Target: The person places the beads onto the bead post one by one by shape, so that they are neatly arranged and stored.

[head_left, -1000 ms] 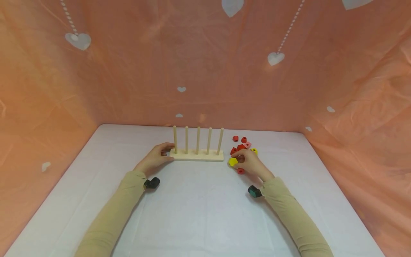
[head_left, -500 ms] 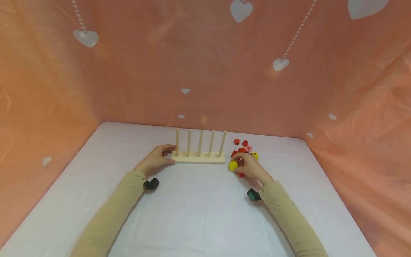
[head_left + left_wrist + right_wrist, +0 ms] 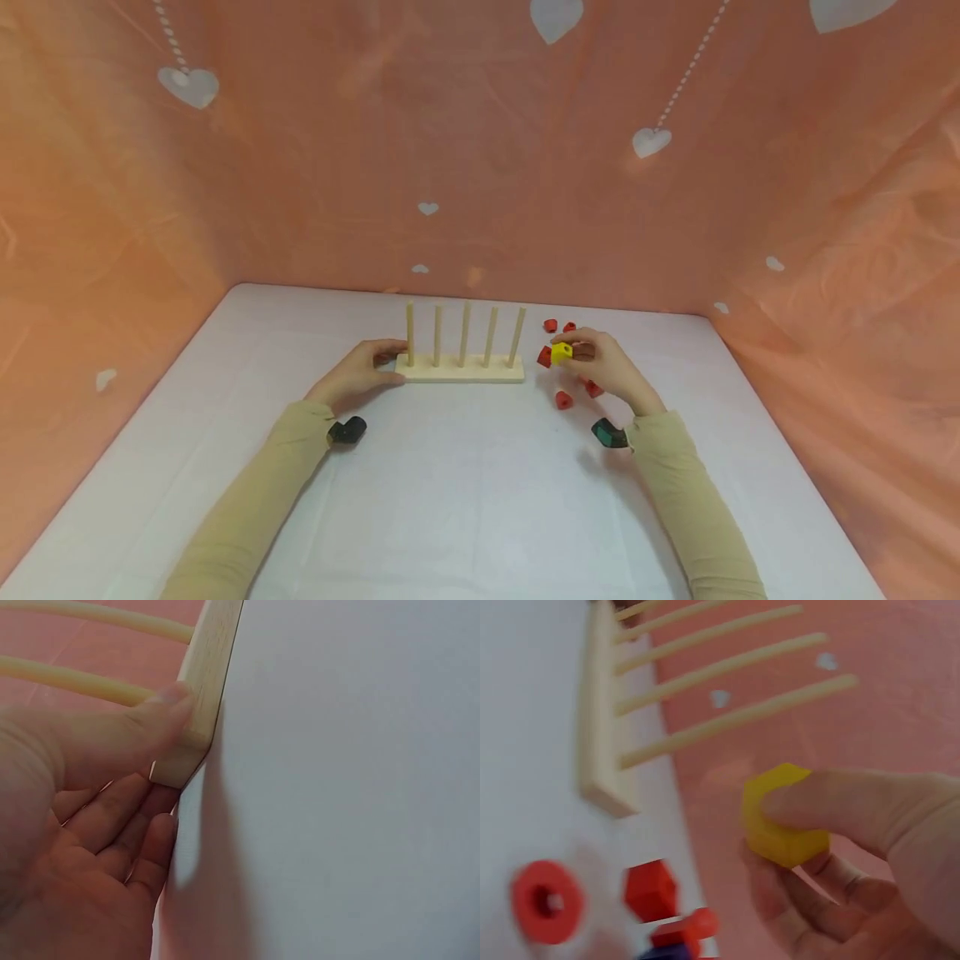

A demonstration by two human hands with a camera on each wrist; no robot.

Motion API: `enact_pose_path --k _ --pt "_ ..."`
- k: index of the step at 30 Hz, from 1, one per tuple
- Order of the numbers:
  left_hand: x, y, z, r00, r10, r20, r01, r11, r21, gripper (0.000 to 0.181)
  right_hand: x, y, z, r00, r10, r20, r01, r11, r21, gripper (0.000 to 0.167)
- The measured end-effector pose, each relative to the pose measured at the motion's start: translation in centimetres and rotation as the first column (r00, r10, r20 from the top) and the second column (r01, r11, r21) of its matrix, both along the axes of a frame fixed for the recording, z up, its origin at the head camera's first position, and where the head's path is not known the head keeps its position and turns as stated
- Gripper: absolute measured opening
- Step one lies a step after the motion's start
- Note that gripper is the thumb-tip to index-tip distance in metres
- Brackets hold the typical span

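Note:
A pale wooden peg rack [image 3: 472, 375] with several upright rods stands on the white table in the head view. My left hand [image 3: 360, 371] holds its left end; in the left wrist view the thumb lies on the base [image 3: 214, 667] and the fingers are behind it. To the right of the rack, my right hand [image 3: 606, 362] pinches a yellow six-sided bead [image 3: 562, 353] above the table. The right wrist view shows the thumb across the bead [image 3: 787, 846], apart from the rods.
Red beads lie around my right hand, one nearer [image 3: 563, 400] and one farther back [image 3: 551, 325]. A round red bead [image 3: 547, 931], a red block [image 3: 650, 891] and a dark purple piece [image 3: 667, 952] show in the right wrist view. An orange cloth [image 3: 480, 167] hangs behind.
My right hand has lifted the yellow bead and moved slightly right and away, turning it so its hole shows. The near red bead is now uncovered. My left hand stays at the rack.

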State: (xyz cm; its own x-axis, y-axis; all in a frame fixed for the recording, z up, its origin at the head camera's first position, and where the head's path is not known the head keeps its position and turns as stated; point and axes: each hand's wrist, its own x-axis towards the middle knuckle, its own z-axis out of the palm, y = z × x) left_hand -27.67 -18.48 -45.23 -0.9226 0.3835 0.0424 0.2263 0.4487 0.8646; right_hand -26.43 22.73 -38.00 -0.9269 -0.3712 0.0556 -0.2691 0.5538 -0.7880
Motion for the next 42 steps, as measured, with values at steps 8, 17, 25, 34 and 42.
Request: enact_pose_path --k 8,17,25,34,42 --pt "0.5 -0.2 0.2 1.000 -0.012 0.007 0.012 1.000 0.022 0.059 0.6 -1.5 5.3 0.984 -0.009 -0.179 -0.005 0.997 -0.079 0.040" --pt "0.9 0.1 0.0 1.000 -0.005 0.029 0.003 0.997 0.074 0.060 0.8 -5.5 9.0 0.958 0.052 -0.281 -0.115 0.971 -0.209 0.036" --pt "0.7 0.2 0.0 0.998 0.005 0.064 -0.009 0.997 0.073 0.061 -1.8 -9.6 6.8 0.938 0.170 -0.302 -0.254 0.930 -0.265 0.036" --pt "0.7 0.0 0.0 0.995 0.018 0.097 -0.025 0.997 0.071 0.062 0.2 -15.5 7.1 0.906 0.261 -0.332 -0.360 0.889 -0.284 0.036" --pt "0.4 -0.3 -0.4 0.996 0.008 0.090 -0.016 0.995 0.097 0.062 1.7 -19.4 7.1 0.887 0.213 -0.409 -0.347 0.894 -0.285 0.034"
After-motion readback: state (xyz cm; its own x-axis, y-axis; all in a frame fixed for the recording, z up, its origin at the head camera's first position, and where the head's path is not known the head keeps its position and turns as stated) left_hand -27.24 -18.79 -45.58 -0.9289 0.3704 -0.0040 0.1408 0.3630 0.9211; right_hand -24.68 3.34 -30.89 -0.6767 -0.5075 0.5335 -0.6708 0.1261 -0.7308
